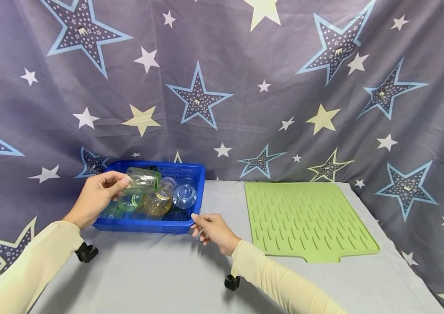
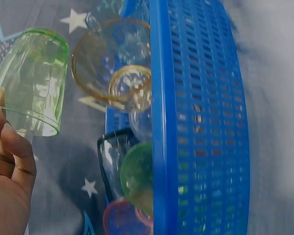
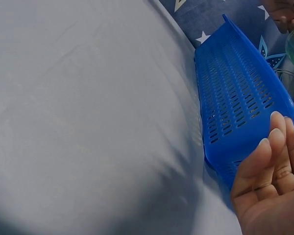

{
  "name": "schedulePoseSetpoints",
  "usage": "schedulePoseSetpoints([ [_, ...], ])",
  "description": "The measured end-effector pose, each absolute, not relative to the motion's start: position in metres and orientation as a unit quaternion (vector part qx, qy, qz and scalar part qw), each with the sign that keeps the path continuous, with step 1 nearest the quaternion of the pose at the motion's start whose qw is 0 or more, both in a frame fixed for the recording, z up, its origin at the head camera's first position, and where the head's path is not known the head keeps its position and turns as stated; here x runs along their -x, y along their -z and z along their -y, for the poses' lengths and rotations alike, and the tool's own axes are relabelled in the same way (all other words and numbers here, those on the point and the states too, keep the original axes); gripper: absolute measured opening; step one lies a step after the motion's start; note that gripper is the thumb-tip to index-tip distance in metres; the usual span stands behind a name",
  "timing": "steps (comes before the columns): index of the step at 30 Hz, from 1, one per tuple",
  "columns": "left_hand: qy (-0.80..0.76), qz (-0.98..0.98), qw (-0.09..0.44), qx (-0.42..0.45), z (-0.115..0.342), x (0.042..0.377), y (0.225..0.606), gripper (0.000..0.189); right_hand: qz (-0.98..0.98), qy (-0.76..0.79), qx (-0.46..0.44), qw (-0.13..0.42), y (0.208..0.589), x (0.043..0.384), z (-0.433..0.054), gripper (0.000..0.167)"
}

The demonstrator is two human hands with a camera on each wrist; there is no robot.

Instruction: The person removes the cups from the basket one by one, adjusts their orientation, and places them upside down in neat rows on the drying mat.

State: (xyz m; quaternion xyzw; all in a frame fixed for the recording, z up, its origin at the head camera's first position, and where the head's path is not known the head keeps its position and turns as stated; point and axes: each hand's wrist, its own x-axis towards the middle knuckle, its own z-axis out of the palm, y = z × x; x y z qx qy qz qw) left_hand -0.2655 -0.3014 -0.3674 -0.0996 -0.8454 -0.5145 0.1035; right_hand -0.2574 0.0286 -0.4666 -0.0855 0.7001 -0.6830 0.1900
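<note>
Above the basket [image 1: 143, 226] pinched by right fingers [image 1: 207, 220], left fingers [image 1: 118, 186] grip a glass [image 1: 146, 181], axis sideways, base rightward.

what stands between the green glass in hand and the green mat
The right rim of the blue basket lies between the green glass and the green mat; the right hand grips the basket's near right corner, just off the direct line. Past the rim, nothing visible stands in the way.

place: curtained-off work nook | signs: star-print curtain [image 1: 241, 126] around, pale covered table [image 1: 147, 270] | room type: cannot tell
</note>
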Motion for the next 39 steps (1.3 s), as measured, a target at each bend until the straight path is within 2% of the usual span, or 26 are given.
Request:
schedulePoseSetpoints([
  [8, 0.552, 0.822, 0.089, 0.109, 0.278, 0.268, 0.37, 0.037, -0.701, 0.683, 0.083, 0.188, 0.468, 0.256, -0.027, 0.048],
  [19, 0.573, 0.806, 0.059, 0.135, 0.242, 0.265, 0.371, 0.035, -0.733, 0.655, 0.086, 0.164, 0.466, 0.261, -0.032, 0.04],
  [21, 0.574, 0.805, 0.053, 0.139, 0.237, 0.266, 0.372, 0.035, -0.752, 0.636, 0.085, 0.148, 0.464, 0.262, -0.033, 0.039],
  [23, 0.58, 0.8, 0.048, 0.146, 0.232, 0.267, 0.373, 0.034, -0.785, 0.603, 0.09, 0.11, 0.461, 0.263, -0.036, 0.039],
  [27, 0.593, 0.788, 0.036, 0.159, 0.224, 0.27, 0.376, 0.032, -0.82, 0.562, 0.104, 0.032, 0.454, 0.263, -0.041, 0.057],
  [29, 0.597, 0.785, 0.029, 0.161, 0.221, 0.271, 0.378, 0.032, -0.803, 0.583, 0.119, 0.029, 0.449, 0.265, -0.044, 0.069],
  [31, 0.597, 0.786, 0.022, 0.163, 0.217, 0.272, 0.38, 0.034, -0.776, 0.615, 0.134, 0.039, 0.443, 0.266, -0.046, 0.073],
  [39, 0.607, 0.775, -0.012, 0.173, 0.204, 0.269, 0.385, 0.035, -0.707, 0.687, 0.164, 0.038, 0.429, 0.269, -0.049, 0.054],
])
